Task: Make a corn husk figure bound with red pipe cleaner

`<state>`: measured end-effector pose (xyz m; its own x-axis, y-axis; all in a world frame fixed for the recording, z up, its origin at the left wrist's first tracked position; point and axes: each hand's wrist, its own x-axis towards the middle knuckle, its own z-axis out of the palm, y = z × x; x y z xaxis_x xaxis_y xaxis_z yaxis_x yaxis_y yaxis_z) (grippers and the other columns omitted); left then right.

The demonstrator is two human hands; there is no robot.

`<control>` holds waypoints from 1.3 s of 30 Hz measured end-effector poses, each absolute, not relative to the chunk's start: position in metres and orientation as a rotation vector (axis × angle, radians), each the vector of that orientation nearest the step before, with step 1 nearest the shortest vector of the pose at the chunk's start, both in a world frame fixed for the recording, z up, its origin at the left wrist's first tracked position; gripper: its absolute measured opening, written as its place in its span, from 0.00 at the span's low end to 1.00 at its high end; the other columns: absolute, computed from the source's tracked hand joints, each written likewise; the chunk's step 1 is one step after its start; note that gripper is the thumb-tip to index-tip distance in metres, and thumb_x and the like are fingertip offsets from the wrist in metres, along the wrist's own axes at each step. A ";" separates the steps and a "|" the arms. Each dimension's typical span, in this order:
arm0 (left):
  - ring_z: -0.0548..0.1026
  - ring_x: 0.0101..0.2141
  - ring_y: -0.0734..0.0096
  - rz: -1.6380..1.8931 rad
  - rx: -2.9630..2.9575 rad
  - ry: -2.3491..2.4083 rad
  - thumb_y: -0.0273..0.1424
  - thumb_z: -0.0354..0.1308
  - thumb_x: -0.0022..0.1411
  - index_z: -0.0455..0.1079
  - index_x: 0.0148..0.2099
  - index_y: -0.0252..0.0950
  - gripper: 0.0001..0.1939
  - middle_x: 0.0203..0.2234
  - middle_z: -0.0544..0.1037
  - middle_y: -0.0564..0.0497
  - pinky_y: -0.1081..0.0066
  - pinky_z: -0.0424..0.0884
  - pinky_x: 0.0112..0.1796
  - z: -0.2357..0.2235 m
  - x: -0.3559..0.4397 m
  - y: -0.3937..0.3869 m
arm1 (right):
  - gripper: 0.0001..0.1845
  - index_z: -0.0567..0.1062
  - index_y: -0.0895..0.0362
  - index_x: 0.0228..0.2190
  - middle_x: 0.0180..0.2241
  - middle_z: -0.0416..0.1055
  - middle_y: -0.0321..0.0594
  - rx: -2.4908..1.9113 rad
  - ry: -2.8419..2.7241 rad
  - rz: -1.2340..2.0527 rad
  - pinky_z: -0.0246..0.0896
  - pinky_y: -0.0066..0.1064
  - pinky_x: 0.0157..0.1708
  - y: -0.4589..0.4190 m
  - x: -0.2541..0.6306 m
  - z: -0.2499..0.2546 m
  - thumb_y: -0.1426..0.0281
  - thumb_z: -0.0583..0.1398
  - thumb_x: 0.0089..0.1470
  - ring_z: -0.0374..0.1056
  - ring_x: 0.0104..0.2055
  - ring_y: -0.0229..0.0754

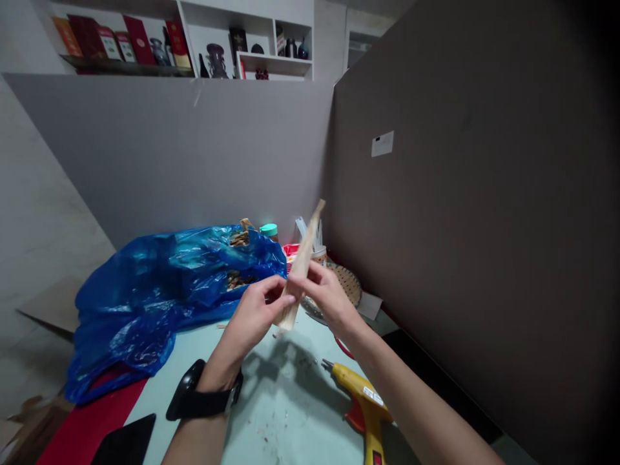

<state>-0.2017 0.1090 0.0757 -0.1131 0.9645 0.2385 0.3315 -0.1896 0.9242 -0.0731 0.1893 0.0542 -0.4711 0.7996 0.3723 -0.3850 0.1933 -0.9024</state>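
Head view: left hand (256, 311) and right hand (327, 296) each hold pale strip (303, 255) in narrow finger-and-thumb pinch, above table (290, 413).

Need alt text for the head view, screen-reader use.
A person's left hand and right hand hold a long, pale, tapering strip above a pale green tabletop. A yellow glue gun lies at lower right; a large blue plastic bag sits at left.
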 end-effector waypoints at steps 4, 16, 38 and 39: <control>0.68 0.28 0.74 1.438 1.329 1.290 0.32 0.67 0.49 0.70 0.32 0.33 0.11 0.26 0.72 0.54 0.75 0.63 0.30 0.071 -0.207 0.113 | 0.14 0.75 0.58 0.34 0.32 0.70 0.36 -0.305 -1.579 1.570 0.60 0.27 0.34 0.187 -0.074 0.052 0.63 0.67 0.48 0.65 0.33 0.36; 0.67 0.25 0.78 1.415 1.152 1.085 0.32 0.66 0.50 0.71 0.30 0.33 0.09 0.23 0.71 0.54 0.77 0.62 0.28 0.075 -0.204 0.108 | 0.16 0.73 0.58 0.40 0.35 0.70 0.38 -0.185 -1.578 1.886 0.63 0.31 0.37 0.189 -0.056 0.068 0.66 0.66 0.49 0.67 0.36 0.38; 0.71 0.25 0.77 1.461 0.937 0.956 0.32 0.70 0.48 0.69 0.30 0.33 0.13 0.25 0.72 0.54 0.76 0.68 0.29 0.069 -0.204 0.114 | 0.14 0.76 0.58 0.37 0.33 0.72 0.38 -0.109 -1.517 1.961 0.62 0.28 0.35 0.185 -0.063 0.063 0.62 0.65 0.50 0.67 0.32 0.36; 0.70 0.25 0.77 1.455 0.932 0.948 0.32 0.69 0.49 0.68 0.31 0.34 0.13 0.25 0.72 0.54 0.76 0.67 0.28 0.067 -0.204 0.115 | 0.15 0.75 0.58 0.37 0.32 0.72 0.38 -0.108 -1.508 1.954 0.62 0.27 0.34 0.185 -0.064 0.062 0.62 0.66 0.50 0.67 0.32 0.36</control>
<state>-0.2045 0.1148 0.0672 -0.0792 0.9960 0.0420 -0.3639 -0.0681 0.9289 -0.0639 0.1846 0.0621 -0.7798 0.5391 0.3181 -0.4444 -0.1190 -0.8879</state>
